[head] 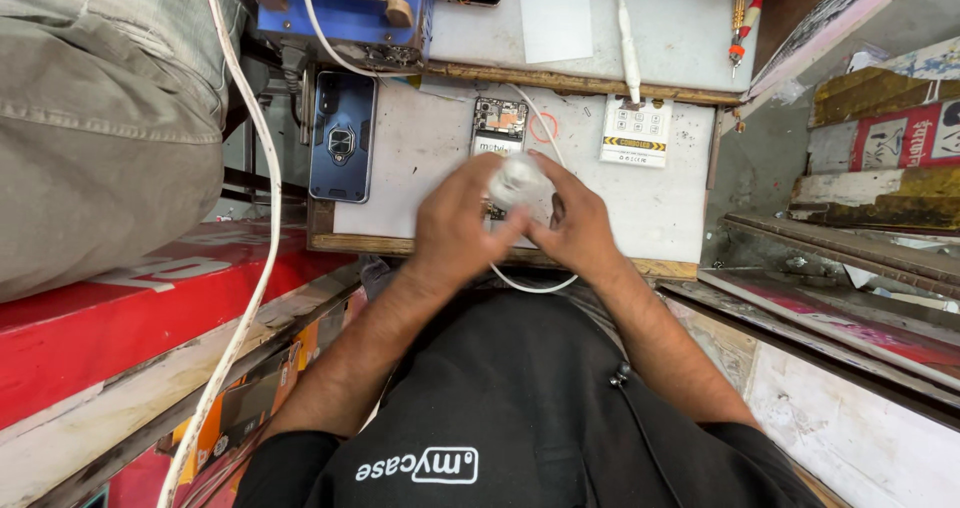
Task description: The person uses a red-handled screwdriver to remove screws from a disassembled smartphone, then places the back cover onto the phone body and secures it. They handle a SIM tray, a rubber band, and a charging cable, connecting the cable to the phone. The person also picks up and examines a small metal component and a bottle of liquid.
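Note:
Both my hands meet over the near edge of a small white worktop [420, 158]. My left hand [455, 223] and my right hand [575, 223] together hold a small white rounded object [518, 180], blurred, which looks like a plastic bottle or cap. Just beyond it lies an opened phone [499, 126] with its circuit board and battery showing, partly hidden by my fingers. A thin white cable [535, 283] loops under my hands.
A dark blue phone case with a ring holder [343, 136] lies at the worktop's left edge. A white boxy device with a yellow stripe [636, 131] sits right. A blue machine [345, 8] stands behind. Another person's trousered leg [100, 118] rests on a red bench [130, 308].

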Motion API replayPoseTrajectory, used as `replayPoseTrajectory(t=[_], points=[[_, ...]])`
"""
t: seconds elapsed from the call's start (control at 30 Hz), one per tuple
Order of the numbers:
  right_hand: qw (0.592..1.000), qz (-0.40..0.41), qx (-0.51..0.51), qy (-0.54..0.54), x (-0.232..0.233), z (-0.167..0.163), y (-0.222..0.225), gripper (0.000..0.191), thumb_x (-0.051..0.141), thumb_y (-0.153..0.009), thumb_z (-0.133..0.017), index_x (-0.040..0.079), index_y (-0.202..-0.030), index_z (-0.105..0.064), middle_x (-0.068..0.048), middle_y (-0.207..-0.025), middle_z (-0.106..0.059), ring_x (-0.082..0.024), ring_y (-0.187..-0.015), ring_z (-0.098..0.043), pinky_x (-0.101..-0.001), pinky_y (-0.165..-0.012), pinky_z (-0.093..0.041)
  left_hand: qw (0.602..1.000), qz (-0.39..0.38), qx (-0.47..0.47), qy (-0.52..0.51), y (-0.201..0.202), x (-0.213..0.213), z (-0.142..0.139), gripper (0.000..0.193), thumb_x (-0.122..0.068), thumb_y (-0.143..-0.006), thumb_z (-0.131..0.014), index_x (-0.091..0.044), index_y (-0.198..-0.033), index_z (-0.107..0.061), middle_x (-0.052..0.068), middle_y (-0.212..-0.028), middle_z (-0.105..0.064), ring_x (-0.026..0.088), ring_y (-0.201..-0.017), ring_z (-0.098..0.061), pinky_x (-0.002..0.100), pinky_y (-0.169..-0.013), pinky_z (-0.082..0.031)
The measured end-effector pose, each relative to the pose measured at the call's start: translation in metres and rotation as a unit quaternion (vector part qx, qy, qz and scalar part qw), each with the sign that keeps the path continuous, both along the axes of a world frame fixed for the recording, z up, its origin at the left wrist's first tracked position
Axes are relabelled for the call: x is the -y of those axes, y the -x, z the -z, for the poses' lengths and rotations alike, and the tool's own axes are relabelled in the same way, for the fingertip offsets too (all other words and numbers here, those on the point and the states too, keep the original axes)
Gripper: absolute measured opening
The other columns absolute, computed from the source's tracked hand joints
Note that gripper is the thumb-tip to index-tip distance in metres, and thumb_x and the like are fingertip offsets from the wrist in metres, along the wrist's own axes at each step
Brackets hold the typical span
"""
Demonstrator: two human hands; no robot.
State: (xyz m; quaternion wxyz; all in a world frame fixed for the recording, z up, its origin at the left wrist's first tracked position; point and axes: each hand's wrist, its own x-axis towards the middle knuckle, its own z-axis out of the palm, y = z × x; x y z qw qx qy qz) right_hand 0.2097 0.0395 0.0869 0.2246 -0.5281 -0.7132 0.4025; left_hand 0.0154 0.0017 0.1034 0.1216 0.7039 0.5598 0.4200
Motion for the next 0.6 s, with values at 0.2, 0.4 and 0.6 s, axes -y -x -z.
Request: replayPoseTrajectory(t=[0.2, 0.4, 0.6], points=[[0.987, 0.079, -0.119, -0.080, -0.007, 0.027, -0.049, 0.064, 0.011, -0.087, -0.088, -0.003, -0.138, -0.053, -0.006, -0.117, -0.069, -0.007, -0.097, -0.069, -0.0242, -0.081, -0.061, 0.982, -0.056, -0.017, 0.179, -0.009, -0.016, 0.007, 0.059, -0.030, -0.096, -0.074, 0.001, -0.141, -0.054, 0.021, -0.133, -0.061, 0.037, -0.121, -0.063, 0.046, -0.098, -0.054], [0.968, 0.208, -0.125, -0.056, -0.004, 0.051, -0.084, 0.065, 0.009, -0.085, -0.087, -0.002, -0.138, -0.053, 0.000, -0.095, -0.065, 0.000, -0.068, -0.047, -0.0184, -0.057, -0.039, 0.970, -0.015, -0.201, 0.137, -0.004, -0.034, 0.037, 0.053, -0.034, -0.093, -0.072, -0.017, -0.142, -0.061, 0.021, -0.147, -0.044, 0.038, -0.119, -0.055, 0.049, -0.093, -0.052], [0.971, 0.209, -0.107, -0.054, -0.001, 0.058, -0.084, 0.063, 0.011, -0.085, -0.089, -0.003, -0.136, -0.054, 0.001, -0.090, -0.065, -0.001, -0.064, -0.045, -0.0192, -0.054, -0.037, 0.953, -0.043, -0.246, 0.170, -0.012, -0.041, 0.042, 0.056, -0.046, -0.091, -0.073, -0.016, -0.138, -0.064, 0.020, -0.147, -0.043, 0.035, -0.113, -0.053, 0.050, -0.087, -0.050]])
